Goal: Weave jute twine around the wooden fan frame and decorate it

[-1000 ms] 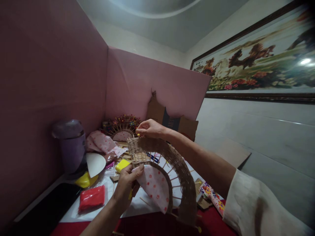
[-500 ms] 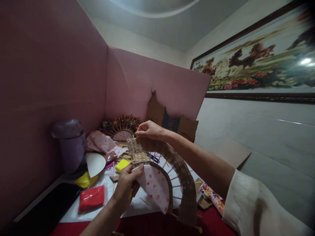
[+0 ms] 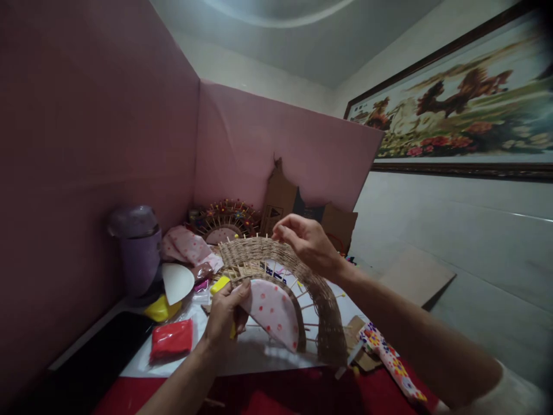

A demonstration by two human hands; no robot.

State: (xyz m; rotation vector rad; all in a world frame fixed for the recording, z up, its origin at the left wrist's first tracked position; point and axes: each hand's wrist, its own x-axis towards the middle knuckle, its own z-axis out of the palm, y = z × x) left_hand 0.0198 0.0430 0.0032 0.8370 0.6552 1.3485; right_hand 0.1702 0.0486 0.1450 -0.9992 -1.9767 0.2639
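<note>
My left hand (image 3: 224, 314) grips the lower left edge of a half-round woven fan (image 3: 298, 271) made of brown wicker on thin sticks, with a pink dotted centre (image 3: 272, 311). A small yellow piece shows under the left fingers. My right hand (image 3: 305, 239) hovers over the top of the wicker arch, fingers curled in a pinch near the stick tips; whether anything is in them I cannot make out.
Behind stands a finished fan with coloured beads (image 3: 227, 216). A purple jar (image 3: 138, 248), a white paper cone (image 3: 177, 282), yellow (image 3: 159, 310) and red (image 3: 173, 339) packets lie at left. Cardboard pieces (image 3: 285, 199) lean on the pink partition. A floral strip (image 3: 389, 360) lies at right.
The fan has been turned so its arch faces up more evenly. My right hand moved from the fan's left top corner to the right along the arch. The view shifted slightly left.
</note>
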